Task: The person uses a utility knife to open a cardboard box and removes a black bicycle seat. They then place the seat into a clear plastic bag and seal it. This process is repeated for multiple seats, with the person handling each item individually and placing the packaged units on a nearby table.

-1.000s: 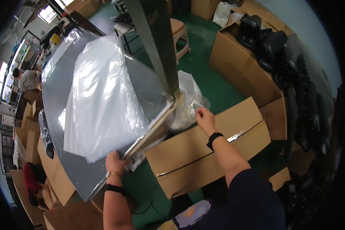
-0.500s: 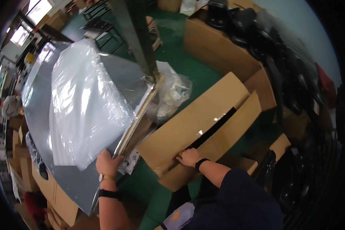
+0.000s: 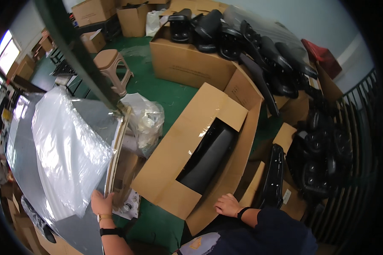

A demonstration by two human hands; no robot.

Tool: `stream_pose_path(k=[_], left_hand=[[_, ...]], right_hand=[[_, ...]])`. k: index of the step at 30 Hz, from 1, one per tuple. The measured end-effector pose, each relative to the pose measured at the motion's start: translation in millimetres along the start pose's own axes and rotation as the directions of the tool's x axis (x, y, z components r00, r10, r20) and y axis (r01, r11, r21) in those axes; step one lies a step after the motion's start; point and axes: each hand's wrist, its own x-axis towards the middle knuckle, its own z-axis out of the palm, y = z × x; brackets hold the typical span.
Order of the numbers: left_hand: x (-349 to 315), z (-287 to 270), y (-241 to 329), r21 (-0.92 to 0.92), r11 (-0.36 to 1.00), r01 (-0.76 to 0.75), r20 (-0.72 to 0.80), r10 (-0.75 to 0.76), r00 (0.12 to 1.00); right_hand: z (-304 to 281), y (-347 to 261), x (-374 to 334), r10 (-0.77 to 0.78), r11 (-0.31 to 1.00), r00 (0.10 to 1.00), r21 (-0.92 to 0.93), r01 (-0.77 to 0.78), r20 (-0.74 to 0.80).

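A long cardboard box (image 3: 166, 170) lies at the centre. Its near right flap (image 3: 225, 182) is folded outward. Through the opening shows a smooth black part (image 3: 212, 157) with a curved surface, partly hidden by the remaining flaps. My right hand (image 3: 228, 205) is closed with its curled fingers at the flap's outer edge. To the left, my left hand (image 3: 101, 203) grips the near corner of a grey-topped table (image 3: 78, 231), thumb over its rim. Beside that hand, clear plastic sheeting (image 3: 68, 148) is spread over the tabletop.
A larger carton (image 3: 191, 63) behind holds several black moulded parts (image 3: 208, 29). More black parts (image 3: 317, 170) are stacked at the right beside a dark railing (image 3: 361, 127). A green post (image 3: 78, 55), a plastic stool (image 3: 112, 70) and a bag of wrapping (image 3: 144, 121) stand beyond the table.
My right hand has moved right and nearer, swinging the box flap outward. The narrow slit has become a wide opening showing the black part. My left hand stays on the table; the view has turned right.
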Motion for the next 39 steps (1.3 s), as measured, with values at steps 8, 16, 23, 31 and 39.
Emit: stream_pose_path(k=[8,16,23,31,39], left_hand=[[0,16,-19,-0.009,0.993,-0.115,-0.069,0.115,0.991],[-123,89,17,-0.508,0.806,-0.305,0.178,0.445,0.878],[-211,224,10,-0.148,0.44,0.885,0.988,0.035,0.148],[-284,282,0,0.001,0.123,0.992,0.927,0.372,-0.047],[-251,284,-25,-0.085,0.449,0.89,0.989,-0.066,0.129]], right_hand=[[-11,-4,15,0.112,0.994,0.977,0.007,-0.112,-0.184],[-20,46,83,0.891,0.083,0.43,0.878,-0.472,0.147],[45,36,78,0.704,-0.288,0.629,0.942,-0.17,0.329],[67,59,-34,0.71,-0.552,0.586,0.825,0.12,0.39],[181,74,-46,0.995,0.045,0.097,0.944,-0.326,-0.014]])
